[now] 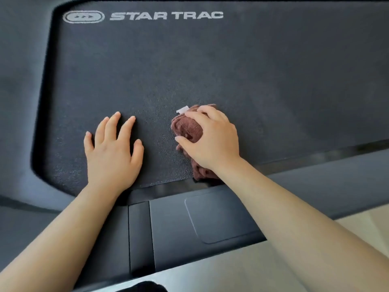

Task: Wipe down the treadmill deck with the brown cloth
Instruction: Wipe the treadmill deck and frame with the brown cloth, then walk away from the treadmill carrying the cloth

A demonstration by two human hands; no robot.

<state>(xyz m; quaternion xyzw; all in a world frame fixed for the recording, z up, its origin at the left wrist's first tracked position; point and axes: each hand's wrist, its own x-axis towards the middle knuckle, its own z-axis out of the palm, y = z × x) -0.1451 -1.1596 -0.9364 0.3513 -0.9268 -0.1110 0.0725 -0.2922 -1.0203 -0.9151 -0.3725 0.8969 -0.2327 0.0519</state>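
In the head view, the right grip (212, 140) is curled round the bunched brown cloth (187, 128), right under it on the treadmill deck (189, 66), with the left grip (113, 152) flat and open beside it, so the small wad could skip spots or slip loose.

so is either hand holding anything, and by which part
The right hand grips the brown cloth from above, round its bunched middle. The left hand holds nothing; it rests flat on the treadmill deck.
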